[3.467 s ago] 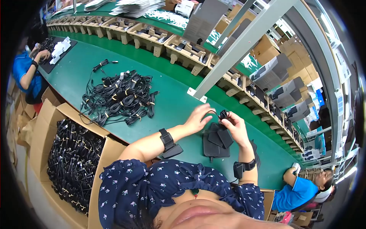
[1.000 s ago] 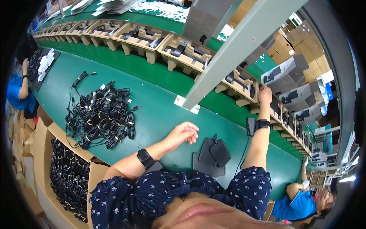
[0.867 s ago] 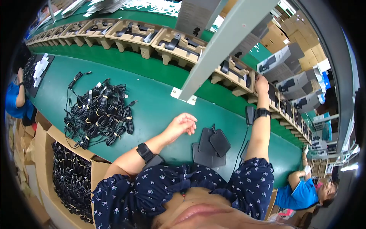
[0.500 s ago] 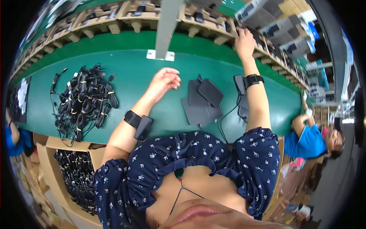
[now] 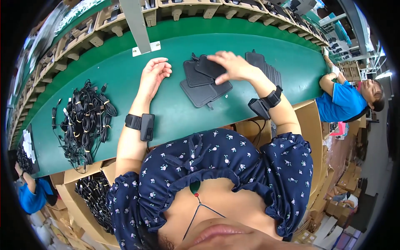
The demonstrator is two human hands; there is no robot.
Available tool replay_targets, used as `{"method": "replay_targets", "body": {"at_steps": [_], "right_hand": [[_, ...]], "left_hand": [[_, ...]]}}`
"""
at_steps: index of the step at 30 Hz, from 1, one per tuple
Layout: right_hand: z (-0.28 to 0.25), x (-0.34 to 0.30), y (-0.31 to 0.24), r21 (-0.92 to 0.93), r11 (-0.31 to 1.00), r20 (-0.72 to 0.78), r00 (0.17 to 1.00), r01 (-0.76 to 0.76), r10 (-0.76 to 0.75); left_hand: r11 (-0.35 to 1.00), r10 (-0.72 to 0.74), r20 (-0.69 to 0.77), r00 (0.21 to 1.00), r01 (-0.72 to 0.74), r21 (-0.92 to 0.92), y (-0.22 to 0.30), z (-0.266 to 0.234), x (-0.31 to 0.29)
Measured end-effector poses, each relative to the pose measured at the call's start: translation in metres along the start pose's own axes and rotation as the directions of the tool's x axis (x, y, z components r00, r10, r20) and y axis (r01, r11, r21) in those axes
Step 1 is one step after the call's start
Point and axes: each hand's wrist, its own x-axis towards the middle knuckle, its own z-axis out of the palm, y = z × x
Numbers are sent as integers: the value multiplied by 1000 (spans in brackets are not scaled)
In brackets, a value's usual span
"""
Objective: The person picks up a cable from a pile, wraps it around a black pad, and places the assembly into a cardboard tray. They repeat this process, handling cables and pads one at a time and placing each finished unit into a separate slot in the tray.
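Observation:
My right hand [image 5: 234, 66] reaches over a small pile of flat black cases [image 5: 198, 95] with short tabs at their ends. Its fingers are spread and the thumb points down toward the pile; whether it touches the top case [image 5: 207, 66] I cannot tell. To the left, my left hand [image 5: 154, 77] hovers above the green table with loosely curled fingers and nothing visible in it. More black cases [image 5: 268, 68] lie in an overlapping row beyond my right wrist. Each wrist wears a black strap with a small box on it.
Bundled black cables [image 5: 85, 121] are heaped at the left of the green table [image 5: 175, 125]. Cardboard trays [image 5: 166, 10] line the far edge behind a grey post [image 5: 139, 29]. An open carton [image 5: 68, 187] of cables stands lower left. A person in blue [image 5: 343, 98] sits at the right.
My right hand has come back from the far trays to the pile of black cases. The whole view has shifted, and the row of cases at the right now shows. My left hand stays empty.

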Motion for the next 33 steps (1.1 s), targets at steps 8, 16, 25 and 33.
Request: {"method": "replay_targets", "body": {"at_steps": [8, 16, 25, 33], "right_hand": [[5, 3, 26, 224, 965, -134, 985, 138, -110], [-68, 82, 83, 341, 904, -845, 505, 258, 175], [-140, 196, 105, -31, 999, -956, 291, 21, -36], [-136, 252, 123, -218, 958, -808, 517, 185, -283]], "left_hand": [[1000, 4, -5, 1000, -4, 7, 2, 0, 0], [1000, -6, 10, 1000, 6, 4, 1, 3, 5], [1000, -27, -9, 1000, 27, -16, 0, 7, 2], [998, -26, -26, 999, 25, -52, -3, 3, -2]]}}
